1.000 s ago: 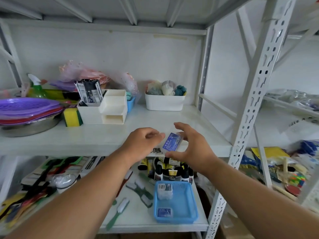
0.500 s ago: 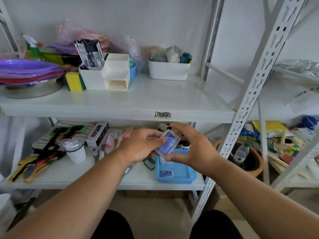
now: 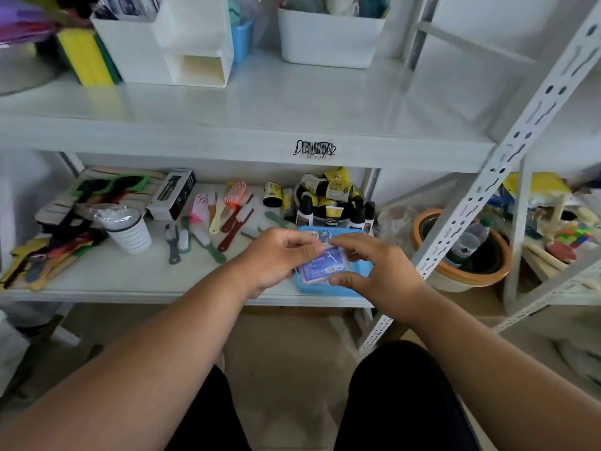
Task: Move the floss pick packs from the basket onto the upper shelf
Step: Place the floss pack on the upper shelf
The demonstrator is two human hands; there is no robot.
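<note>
Over the blue basket (image 3: 328, 289) on the lower shelf (image 3: 146, 278), both hands hold one floss pick pack (image 3: 320, 268). The left hand (image 3: 276, 257) pinches its top edge with curled fingers. The right hand (image 3: 380, 271) grips its right side with thumb and fingers. Another pack (image 3: 320, 236) lies at the back of the basket. Brushes (image 3: 224, 219) and small bottles (image 3: 331, 203) lie behind and to the left. The upper shelf (image 3: 260, 109) above holds a white organizer (image 3: 169, 43) and a white bin (image 3: 328, 37).
</note>
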